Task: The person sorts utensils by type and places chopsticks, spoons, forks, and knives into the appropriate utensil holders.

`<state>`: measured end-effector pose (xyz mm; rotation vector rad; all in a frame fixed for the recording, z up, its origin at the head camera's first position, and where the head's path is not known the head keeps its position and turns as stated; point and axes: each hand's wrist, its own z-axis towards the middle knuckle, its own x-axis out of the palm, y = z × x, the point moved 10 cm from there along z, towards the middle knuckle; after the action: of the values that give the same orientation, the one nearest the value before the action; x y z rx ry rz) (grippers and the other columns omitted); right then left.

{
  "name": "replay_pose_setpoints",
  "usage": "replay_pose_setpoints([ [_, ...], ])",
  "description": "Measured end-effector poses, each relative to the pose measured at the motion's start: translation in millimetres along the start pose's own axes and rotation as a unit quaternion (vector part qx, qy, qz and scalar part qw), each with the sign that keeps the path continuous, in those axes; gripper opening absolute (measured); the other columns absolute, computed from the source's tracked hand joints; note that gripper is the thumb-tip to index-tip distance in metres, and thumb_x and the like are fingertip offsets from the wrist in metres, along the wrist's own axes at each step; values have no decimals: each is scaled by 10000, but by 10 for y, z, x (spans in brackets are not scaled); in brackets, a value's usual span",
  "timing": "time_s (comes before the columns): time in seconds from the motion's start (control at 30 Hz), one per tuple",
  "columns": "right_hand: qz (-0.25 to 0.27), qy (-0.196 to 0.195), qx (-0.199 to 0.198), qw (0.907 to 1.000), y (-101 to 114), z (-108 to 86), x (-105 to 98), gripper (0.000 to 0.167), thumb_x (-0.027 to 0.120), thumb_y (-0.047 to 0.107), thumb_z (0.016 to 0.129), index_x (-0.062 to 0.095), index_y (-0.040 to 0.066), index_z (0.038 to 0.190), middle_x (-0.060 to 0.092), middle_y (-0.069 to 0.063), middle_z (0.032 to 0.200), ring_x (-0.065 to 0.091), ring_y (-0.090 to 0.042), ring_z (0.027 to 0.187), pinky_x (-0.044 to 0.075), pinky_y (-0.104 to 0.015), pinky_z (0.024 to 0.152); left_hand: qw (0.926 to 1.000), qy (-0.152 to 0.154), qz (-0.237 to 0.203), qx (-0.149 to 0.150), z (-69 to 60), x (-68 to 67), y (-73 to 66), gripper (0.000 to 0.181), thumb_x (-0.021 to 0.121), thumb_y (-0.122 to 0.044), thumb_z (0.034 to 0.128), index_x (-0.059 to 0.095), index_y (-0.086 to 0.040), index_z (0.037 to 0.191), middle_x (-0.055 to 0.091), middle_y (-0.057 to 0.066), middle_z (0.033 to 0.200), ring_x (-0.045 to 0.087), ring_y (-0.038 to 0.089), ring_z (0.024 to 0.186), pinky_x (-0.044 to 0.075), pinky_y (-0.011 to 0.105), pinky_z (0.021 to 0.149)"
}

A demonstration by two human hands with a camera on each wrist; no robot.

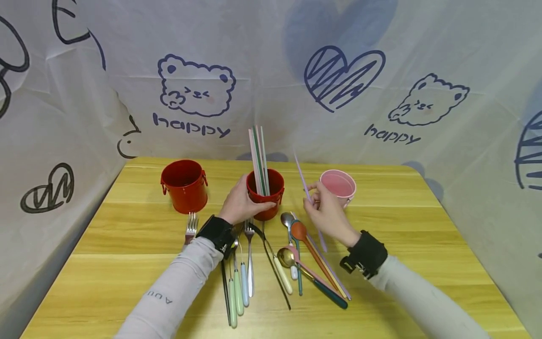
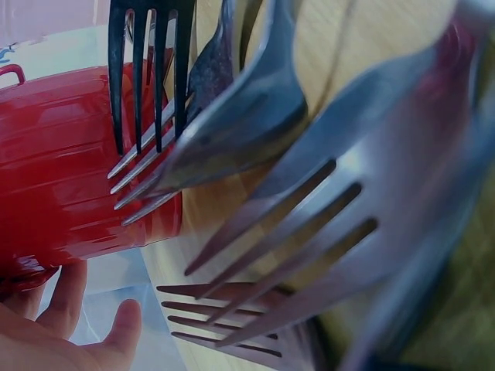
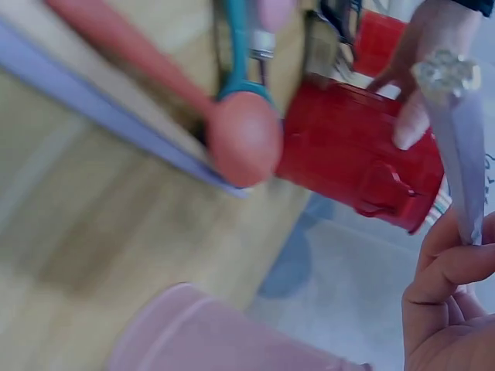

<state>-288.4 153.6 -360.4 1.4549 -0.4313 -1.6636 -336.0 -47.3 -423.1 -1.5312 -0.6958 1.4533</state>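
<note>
One lilac stick (image 1: 302,176), pinched in the right hand's (image 1: 330,214) fingers (image 3: 452,270) left of the pink cup (image 1: 338,182), might snag the upright sticks (image 1: 260,162) and tip the central red cup (image 1: 267,214) if the left hand's (image 1: 240,202) curled grip slackens.

Both arms (image 1: 169,288) reach forward — left hand (image 1: 241,202) gripping, right hand (image 1: 328,210) pinching.

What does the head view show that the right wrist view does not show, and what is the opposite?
Only the head view: the gold spoon and the inside of the pink bucket.
Only the right wrist view: clear facets on one end of the purple stick.
Both: the right hand holding this stick, the left hand gripping the red bucket with several sticks inside, and the orange spoon.
</note>
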Motion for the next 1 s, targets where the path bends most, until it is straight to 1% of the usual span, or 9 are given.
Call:
replay_pose_setpoints([
  [0.2,518,-196,-147,9984,228,240,-50,276,550,23,990,509,-40,1256,605,-175,735,542,-49,536,461,-202,507,10000,-24,-7,61,-2,-8,-33,885,878,-291,781,354,-140,1478,524,85,1444,529,306,1325,462,499,1135],
  [0.3,891,-333,-110,9954,314,353,-67,280,546,40,1002,490,-34,1267,587,-160,754,557,-72,555,483,-222,515,10000,-14,-16,63,-4,-8,-39,885,877,-286,783,353,-139,1481,521,85,1452,528,299,1324,459,502,1137],
  [0.4,1137,-491,-145,9922,412,453,-81,275,560,69,1011,493,-10,1265,577,-106,772,564,-110,585,492,-240,536,10000,4,-40,68,-4,-5,-38,887,877,-282,784,351,-138,1484,519,85,1456,527,297,1327,457,505,1139],
  [0.57,777,-897,-827,9895,661,607,-157,280,597,89,1005,522,-3,1258,625,-146,770,581,-129,584,496,-224,530,9999,21,-91,88,-1,-2,-29,886,876,-279,784,352,-144,1485,521,84,1449,528,296,1327,452,505,1143],
  [0.63,653,-1147,-1175,9843,745,658,-200,289,599,76,1002,523,-18,1265,632,-170,764,590,-147,576,495,-202,526,9999,21,-101,82,1,-1,-23,882,875,-277,785,353,-146,1484,521,81,1447,527,294,1328,450,504,1145],
  [0.73,768,-1474,-1492,9747,815,717,-242,310,593,52,999,518,-25,1291,626,-194,779,604,-208,582,507,-180,551,9999,27,-81,110,-1,1,-29,886,873,-273,787,348,-136,1488,519,92,1451,528,302,1330,452,510,1142],
  [0.8,832,-1654,-1638,9690,843,743,-251,313,591,42,998,521,-21,1297,627,-207,784,619,-257,587,534,-201,568,9999,21,-77,116,-1,1,-32,886,875,-277,785,351,-138,1485,522,88,1448,531,299,1325,455,507,1140],
  [0.87,877,-1727,-1703,9662,861,768,-234,314,585,37,1000,522,-21,1303,630,-224,797,634,-294,606,575,-258,588,9999,20,-69,152,2,-1,-36,889,877,-283,782,352,-139,1485,526,89,1442,535,299,1318,458,504,1137],
  [1.0,827,-1657,-1724,9675,850,822,-140,307,561,58,1019,517,-22,1312,632,-234,818,662,-321,640,607,-355,598,9997,14,-52,226,12,-5,-39,898,881,-294,777,353,-143,1487,534,87,1430,542,296,1307,461,503,1135],
])
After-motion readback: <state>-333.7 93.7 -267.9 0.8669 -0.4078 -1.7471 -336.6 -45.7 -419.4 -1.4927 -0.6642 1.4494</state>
